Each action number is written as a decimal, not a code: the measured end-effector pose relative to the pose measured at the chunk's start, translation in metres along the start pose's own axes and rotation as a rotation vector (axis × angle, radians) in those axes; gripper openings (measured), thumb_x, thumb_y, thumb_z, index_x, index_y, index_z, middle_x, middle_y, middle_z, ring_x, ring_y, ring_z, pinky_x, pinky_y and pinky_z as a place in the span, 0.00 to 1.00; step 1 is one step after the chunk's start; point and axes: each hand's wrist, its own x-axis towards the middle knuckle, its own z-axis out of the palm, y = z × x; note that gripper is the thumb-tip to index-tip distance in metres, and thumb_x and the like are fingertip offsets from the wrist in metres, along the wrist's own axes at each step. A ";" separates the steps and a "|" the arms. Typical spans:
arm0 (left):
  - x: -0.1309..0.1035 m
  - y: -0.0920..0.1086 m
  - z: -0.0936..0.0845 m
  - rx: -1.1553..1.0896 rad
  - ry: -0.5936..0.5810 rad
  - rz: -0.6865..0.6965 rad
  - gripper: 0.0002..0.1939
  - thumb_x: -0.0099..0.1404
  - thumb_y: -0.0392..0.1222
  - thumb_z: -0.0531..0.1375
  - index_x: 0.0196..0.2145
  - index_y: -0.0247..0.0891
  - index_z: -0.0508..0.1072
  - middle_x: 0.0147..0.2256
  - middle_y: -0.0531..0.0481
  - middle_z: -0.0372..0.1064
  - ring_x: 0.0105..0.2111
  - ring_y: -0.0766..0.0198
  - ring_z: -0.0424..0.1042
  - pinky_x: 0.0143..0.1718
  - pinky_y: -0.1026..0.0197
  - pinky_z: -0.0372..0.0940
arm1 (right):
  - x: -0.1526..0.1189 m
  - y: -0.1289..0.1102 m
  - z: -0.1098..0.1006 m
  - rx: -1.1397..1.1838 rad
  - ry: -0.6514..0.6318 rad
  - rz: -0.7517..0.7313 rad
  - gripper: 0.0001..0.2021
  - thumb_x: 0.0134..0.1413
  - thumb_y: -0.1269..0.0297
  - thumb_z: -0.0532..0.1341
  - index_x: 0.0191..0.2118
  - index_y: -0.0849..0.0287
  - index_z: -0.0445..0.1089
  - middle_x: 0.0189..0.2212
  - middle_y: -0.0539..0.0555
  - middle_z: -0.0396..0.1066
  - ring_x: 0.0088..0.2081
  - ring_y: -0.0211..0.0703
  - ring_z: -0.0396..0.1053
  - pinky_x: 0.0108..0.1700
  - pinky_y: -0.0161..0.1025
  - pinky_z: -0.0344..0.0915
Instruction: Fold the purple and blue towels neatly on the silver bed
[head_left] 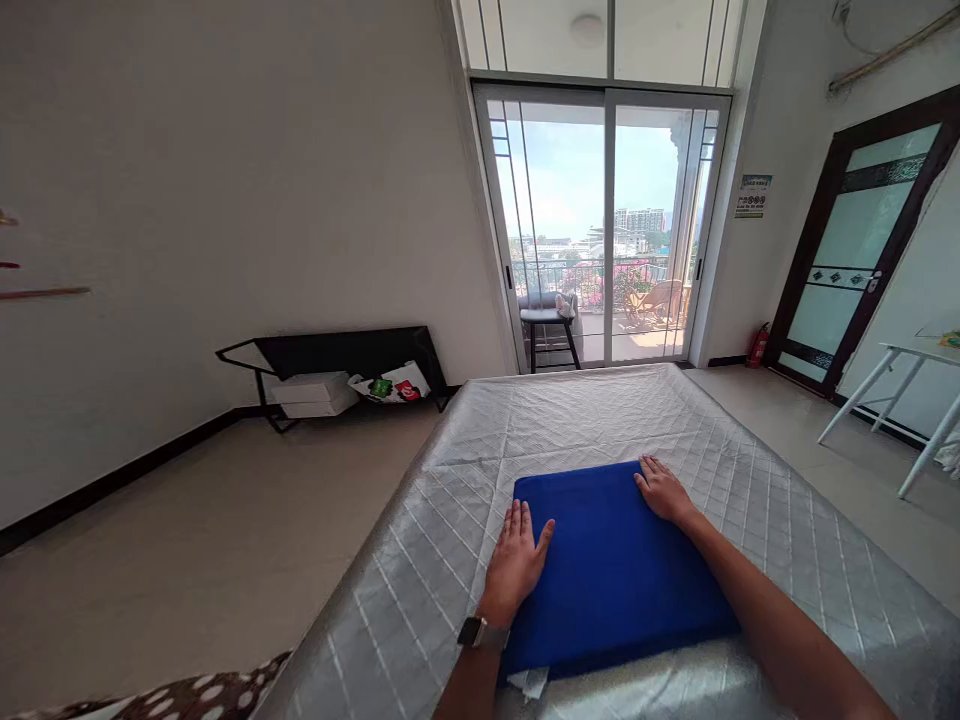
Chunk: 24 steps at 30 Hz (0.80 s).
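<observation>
A flat blue cushion, squarish with a smooth cover, lies on a silver quilted cover. A white tag sticks out at its near left corner. My left hand rests on the cushion's left edge, fingers stretched and thumb apart, with a watch at the wrist. Over the far right corner lies my right hand, fingers extended. Neither hand grips anything; both lie against the cushion.
A black rack with white boxes and a printed bag stands by the left wall. Beyond the silver cover are a stool and a sliding glass door. At right stand a fire extinguisher and a white table.
</observation>
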 end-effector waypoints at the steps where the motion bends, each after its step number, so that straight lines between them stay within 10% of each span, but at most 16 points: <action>1: 0.000 0.000 -0.003 -0.001 -0.027 -0.010 0.44 0.72 0.63 0.35 0.67 0.21 0.55 0.68 0.29 0.50 0.69 0.47 0.48 0.67 0.46 0.51 | 0.001 0.003 0.004 0.014 0.020 -0.004 0.29 0.71 0.59 0.42 0.70 0.70 0.52 0.70 0.63 0.50 0.71 0.48 0.44 0.70 0.47 0.45; 14: 0.000 -0.017 -0.038 0.107 0.048 -0.178 0.39 0.73 0.59 0.38 0.64 0.23 0.61 0.66 0.31 0.57 0.68 0.47 0.54 0.68 0.43 0.49 | 0.003 0.006 0.014 0.083 0.053 0.006 0.28 0.71 0.59 0.43 0.70 0.67 0.53 0.70 0.60 0.51 0.71 0.48 0.45 0.70 0.46 0.45; 24: 0.050 0.165 -0.025 0.021 0.004 0.435 0.27 0.75 0.54 0.45 0.60 0.38 0.69 0.60 0.40 0.69 0.60 0.54 0.66 0.62 0.51 0.62 | 0.000 0.004 0.016 0.112 0.066 -0.019 0.28 0.69 0.63 0.44 0.70 0.68 0.53 0.70 0.62 0.51 0.71 0.49 0.45 0.69 0.47 0.45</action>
